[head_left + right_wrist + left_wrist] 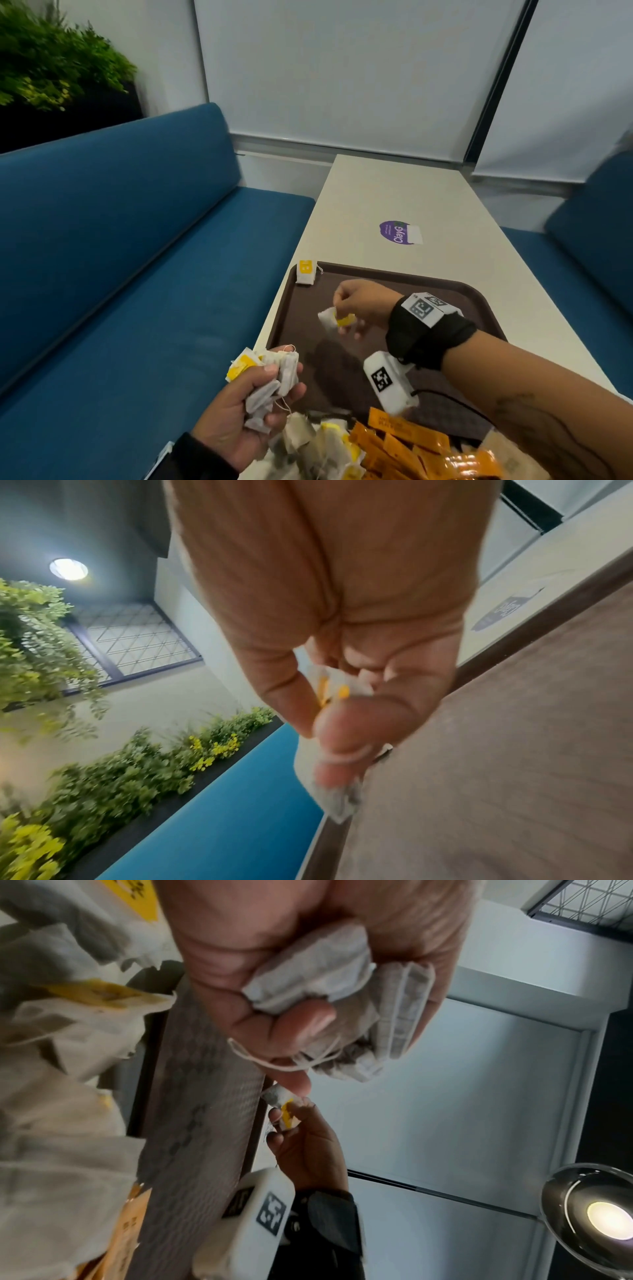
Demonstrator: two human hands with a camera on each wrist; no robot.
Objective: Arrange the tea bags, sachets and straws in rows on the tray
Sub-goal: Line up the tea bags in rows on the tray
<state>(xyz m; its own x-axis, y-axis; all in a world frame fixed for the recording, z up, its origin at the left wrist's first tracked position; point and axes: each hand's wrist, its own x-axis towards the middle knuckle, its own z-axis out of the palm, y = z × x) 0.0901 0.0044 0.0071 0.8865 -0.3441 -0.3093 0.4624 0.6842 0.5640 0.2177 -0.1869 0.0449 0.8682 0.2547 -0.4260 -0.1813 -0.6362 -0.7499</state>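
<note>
Your right hand (359,305) pinches one tea bag (334,318) above the tray (479,301), seemingly clear of it; your left hand (246,404) clutches a bunch of tea bags (274,377).

Black wristband (428,337) (white tagged camera (388,380)).
</note>
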